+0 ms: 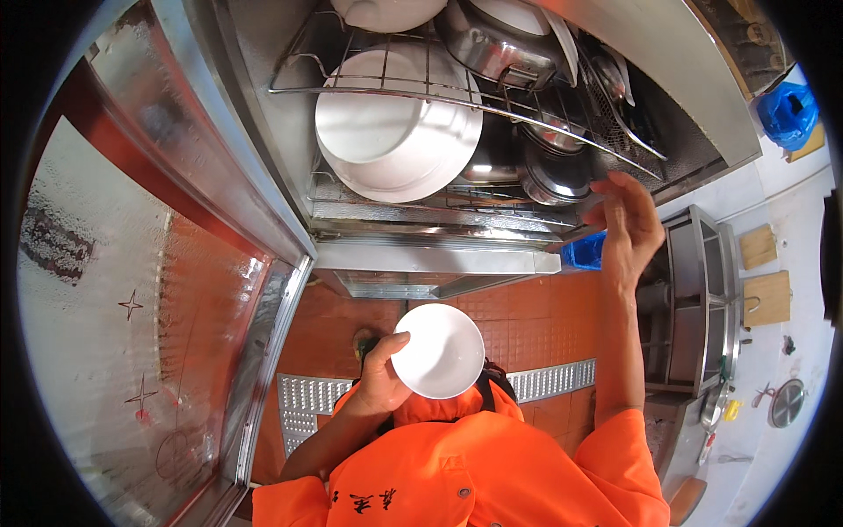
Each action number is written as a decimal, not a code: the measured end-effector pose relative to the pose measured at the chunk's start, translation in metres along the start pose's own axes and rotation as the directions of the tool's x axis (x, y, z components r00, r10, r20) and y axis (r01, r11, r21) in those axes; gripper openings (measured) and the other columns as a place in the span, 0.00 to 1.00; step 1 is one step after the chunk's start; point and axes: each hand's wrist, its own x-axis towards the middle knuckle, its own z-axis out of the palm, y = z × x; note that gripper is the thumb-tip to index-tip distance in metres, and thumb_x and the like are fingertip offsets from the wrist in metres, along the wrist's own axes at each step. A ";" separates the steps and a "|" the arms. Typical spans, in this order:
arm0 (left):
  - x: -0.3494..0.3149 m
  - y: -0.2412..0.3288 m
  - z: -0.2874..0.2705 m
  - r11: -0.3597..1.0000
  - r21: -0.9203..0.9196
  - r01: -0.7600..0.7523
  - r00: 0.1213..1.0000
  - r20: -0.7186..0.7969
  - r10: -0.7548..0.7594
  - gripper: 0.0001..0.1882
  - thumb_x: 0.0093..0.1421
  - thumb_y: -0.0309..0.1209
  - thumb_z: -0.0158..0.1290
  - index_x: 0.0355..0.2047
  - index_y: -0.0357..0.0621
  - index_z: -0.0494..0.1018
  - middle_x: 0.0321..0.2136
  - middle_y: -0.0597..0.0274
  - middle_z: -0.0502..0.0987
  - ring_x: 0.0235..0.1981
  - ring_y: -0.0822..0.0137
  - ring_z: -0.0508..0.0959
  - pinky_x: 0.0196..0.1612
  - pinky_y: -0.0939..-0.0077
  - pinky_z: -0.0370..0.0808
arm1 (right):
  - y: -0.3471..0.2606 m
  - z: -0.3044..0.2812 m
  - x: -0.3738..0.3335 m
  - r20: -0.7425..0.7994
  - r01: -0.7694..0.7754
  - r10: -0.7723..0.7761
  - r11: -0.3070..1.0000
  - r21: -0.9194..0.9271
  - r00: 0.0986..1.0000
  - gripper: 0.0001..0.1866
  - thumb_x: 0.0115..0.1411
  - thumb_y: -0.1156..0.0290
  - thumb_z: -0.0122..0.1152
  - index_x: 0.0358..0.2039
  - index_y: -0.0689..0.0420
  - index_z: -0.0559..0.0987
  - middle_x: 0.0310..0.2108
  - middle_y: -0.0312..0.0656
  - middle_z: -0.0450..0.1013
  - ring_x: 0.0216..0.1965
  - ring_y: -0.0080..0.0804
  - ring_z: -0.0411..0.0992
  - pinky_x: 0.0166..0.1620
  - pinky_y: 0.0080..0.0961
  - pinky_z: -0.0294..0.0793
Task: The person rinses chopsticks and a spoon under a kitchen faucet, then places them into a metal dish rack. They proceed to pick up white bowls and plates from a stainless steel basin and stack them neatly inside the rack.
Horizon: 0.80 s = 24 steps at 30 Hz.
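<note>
I log: left hand (383, 379), clamped on white bowl (439, 351); right hand (627, 224), fingers apart, near round metal container (558, 180) below wire rack (430, 94).

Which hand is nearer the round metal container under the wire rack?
Right. The right hand is beside the metal container; the left hand is well back from it, holding a white bowl.

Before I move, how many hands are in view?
2: the left hand holds the white bowl by its rim; the right hand is raised beside the round metal containers in the open cabinet; whether it touches them is unclear. No other hand shows.
</note>
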 end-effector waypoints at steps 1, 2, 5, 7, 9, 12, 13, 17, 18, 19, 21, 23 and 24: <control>0.002 0.000 -0.005 1.000 0.001 -0.007 1.000 -0.012 0.007 0.29 0.54 0.39 0.50 0.54 0.34 0.63 0.49 0.51 0.71 0.52 0.56 0.70 0.56 0.60 0.66 | -0.016 0.002 0.001 -0.009 0.072 -0.072 0.996 -0.043 0.997 0.11 0.59 0.82 0.51 0.43 0.64 0.75 0.33 0.42 0.76 0.25 0.19 0.72 0.26 0.12 0.68; 0.003 0.000 -0.008 1.000 0.002 -0.015 1.000 -0.024 0.016 0.29 0.54 0.38 0.51 0.54 0.34 0.63 0.49 0.51 0.71 0.53 0.56 0.70 0.56 0.61 0.66 | -0.032 0.006 0.004 -0.013 0.142 -0.144 0.986 -0.087 0.989 0.10 0.60 0.81 0.52 0.42 0.64 0.76 0.33 0.41 0.77 0.25 0.18 0.71 0.27 0.12 0.68; 0.004 0.015 0.003 0.998 0.008 -0.054 0.995 -0.080 0.055 0.30 0.53 0.36 0.53 0.54 0.33 0.62 0.49 0.50 0.71 0.52 0.56 0.71 0.56 0.60 0.68 | -0.062 0.029 0.036 0.086 0.438 -0.439 0.817 -0.375 0.894 0.09 0.58 0.80 0.55 0.41 0.62 0.77 0.34 0.39 0.77 0.26 0.16 0.70 0.29 0.13 0.69; 0.006 0.027 0.022 0.998 -0.007 -0.059 0.998 -0.018 0.059 0.31 0.53 0.37 0.53 0.54 0.32 0.62 0.49 0.50 0.71 0.52 0.56 0.71 0.55 0.60 0.68 | -0.070 0.043 0.064 0.177 0.558 -0.562 0.634 -0.535 0.808 0.12 0.55 0.79 0.60 0.41 0.61 0.77 0.35 0.41 0.76 0.26 0.23 0.73 0.31 0.17 0.72; 0.009 0.033 0.034 0.995 0.035 -0.091 0.996 0.009 0.091 0.32 0.53 0.40 0.53 0.54 0.32 0.62 0.49 0.49 0.71 0.51 0.55 0.71 0.54 0.59 0.69 | -0.064 0.050 0.086 0.286 0.564 -0.580 0.381 -0.733 0.763 0.14 0.56 0.68 0.60 0.42 0.58 0.77 0.36 0.45 0.75 0.30 0.40 0.74 0.35 0.30 0.73; 0.010 0.039 0.040 0.979 0.121 -0.162 0.987 0.020 0.161 0.34 0.52 0.44 0.51 0.54 0.33 0.63 0.49 0.48 0.71 0.50 0.53 0.72 0.53 0.57 0.70 | -0.059 0.065 0.111 0.425 0.587 -0.581 0.115 -0.802 0.694 0.16 0.58 0.60 0.57 0.43 0.55 0.76 0.36 0.46 0.74 0.36 0.47 0.73 0.40 0.39 0.71; 0.008 0.040 0.040 0.978 0.120 -0.171 0.985 0.032 0.168 0.34 0.52 0.44 0.51 0.54 0.33 0.63 0.48 0.48 0.72 0.50 0.53 0.73 0.53 0.57 0.70 | -0.059 0.068 0.117 0.458 0.633 -0.625 0.076 -0.770 0.632 0.16 0.58 0.59 0.56 0.43 0.55 0.76 0.37 0.46 0.74 0.37 0.48 0.72 0.41 0.41 0.70; 0.004 0.045 0.035 0.988 0.031 -0.154 0.985 0.083 0.151 0.33 0.53 0.40 0.54 0.55 0.32 0.62 0.49 0.50 0.71 0.51 0.56 0.71 0.55 0.59 0.67 | -0.053 0.086 0.139 0.491 0.650 -0.584 0.084 -0.756 0.646 0.16 0.57 0.60 0.57 0.42 0.54 0.76 0.38 0.46 0.73 0.39 0.48 0.71 0.42 0.42 0.69; 0.003 0.045 0.034 0.987 0.029 -0.156 0.986 0.070 0.153 0.32 0.53 0.40 0.53 0.54 0.32 0.62 0.49 0.50 0.71 0.51 0.56 0.71 0.55 0.59 0.68 | -0.050 0.088 0.142 0.473 0.656 -0.615 0.097 -0.748 0.631 0.15 0.56 0.62 0.57 0.42 0.54 0.76 0.37 0.46 0.73 0.39 0.48 0.71 0.42 0.42 0.69; 0.002 0.045 0.033 0.987 0.028 -0.156 0.986 0.058 0.154 0.32 0.53 0.40 0.53 0.54 0.32 0.62 0.49 0.50 0.71 0.51 0.56 0.71 0.55 0.59 0.68 | -0.046 0.090 0.145 0.454 0.662 -0.644 0.110 -0.741 0.615 0.14 0.56 0.63 0.56 0.41 0.54 0.76 0.37 0.46 0.73 0.38 0.48 0.71 0.42 0.42 0.69; 0.001 0.046 0.030 0.986 0.022 -0.166 0.985 0.041 0.165 0.31 0.54 0.40 0.53 0.54 0.32 0.63 0.49 0.50 0.71 0.51 0.56 0.71 0.55 0.60 0.68 | -0.043 0.091 0.152 0.452 0.683 -0.664 0.123 -0.720 0.596 0.12 0.55 0.66 0.56 0.39 0.55 0.76 0.35 0.47 0.73 0.37 0.48 0.71 0.41 0.42 0.69; 0.001 0.047 0.027 0.983 0.014 -0.183 0.983 0.033 0.183 0.31 0.54 0.39 0.53 0.53 0.32 0.63 0.48 0.51 0.72 0.51 0.56 0.71 0.55 0.60 0.68 | -0.042 0.088 0.159 0.488 0.711 -0.646 0.124 -0.692 0.587 0.11 0.54 0.69 0.54 0.38 0.56 0.76 0.34 0.47 0.73 0.37 0.49 0.71 0.41 0.42 0.70; 0.001 0.046 0.027 0.979 0.043 -0.198 0.980 0.001 0.199 0.32 0.53 0.41 0.52 0.53 0.32 0.63 0.48 0.50 0.72 0.50 0.56 0.72 0.54 0.59 0.68 | -0.041 0.088 0.162 0.504 0.693 -0.601 0.118 -0.712 0.620 0.11 0.54 0.69 0.53 0.37 0.57 0.76 0.34 0.48 0.73 0.36 0.49 0.71 0.41 0.42 0.70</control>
